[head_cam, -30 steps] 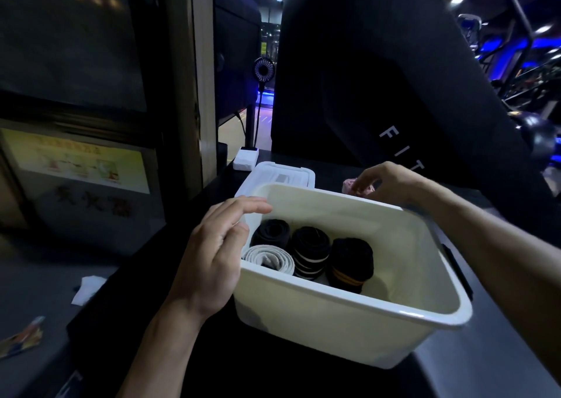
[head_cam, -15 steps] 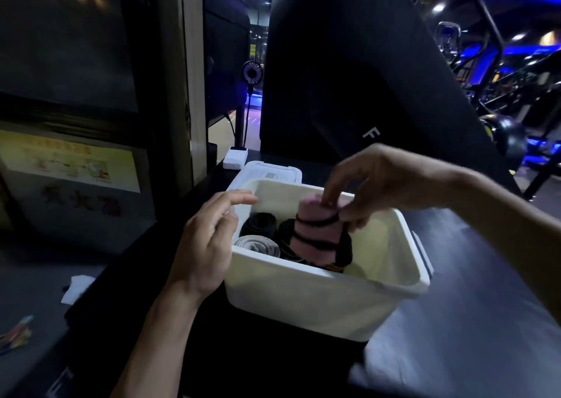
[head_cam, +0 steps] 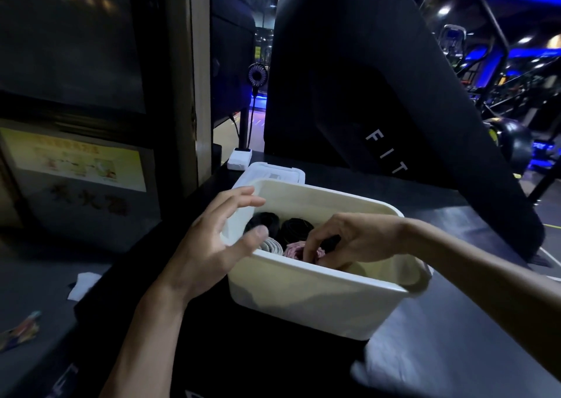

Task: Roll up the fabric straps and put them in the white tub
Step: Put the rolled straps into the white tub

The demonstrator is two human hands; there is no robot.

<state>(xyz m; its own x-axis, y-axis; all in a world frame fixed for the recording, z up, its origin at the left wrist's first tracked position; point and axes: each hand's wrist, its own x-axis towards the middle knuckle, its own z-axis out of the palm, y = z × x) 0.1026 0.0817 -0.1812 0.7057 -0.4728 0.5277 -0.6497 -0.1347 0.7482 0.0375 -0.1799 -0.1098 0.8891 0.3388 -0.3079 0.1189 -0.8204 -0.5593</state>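
Observation:
The white tub (head_cam: 315, 303) stands on a dark surface in front of me. Inside it lie rolled straps: two black rolls (head_cam: 264, 221) at the back, a grey-white roll (head_cam: 271, 245) at the near left, and a pink roll (head_cam: 293, 251) beside it. My right hand (head_cam: 349, 239) reaches down into the tub, its fingers curled on the pink roll. My left hand (head_cam: 215, 246) holds the tub's left corner, thumb over the rim and fingers spread above it. The tub's near wall hides the rolls' lower parts.
A white lid (head_cam: 273, 176) lies behind the tub, and a small white box (head_cam: 239, 159) with a little fan (head_cam: 258, 75) stands further back. A large black panel (head_cam: 379, 94) rises behind. White paper (head_cam: 83, 285) lies at the left, on a lower level.
My right hand has lowered the pink roll from above the tub down into it, beside the grey-white roll. My left hand has stayed at the tub's left corner.

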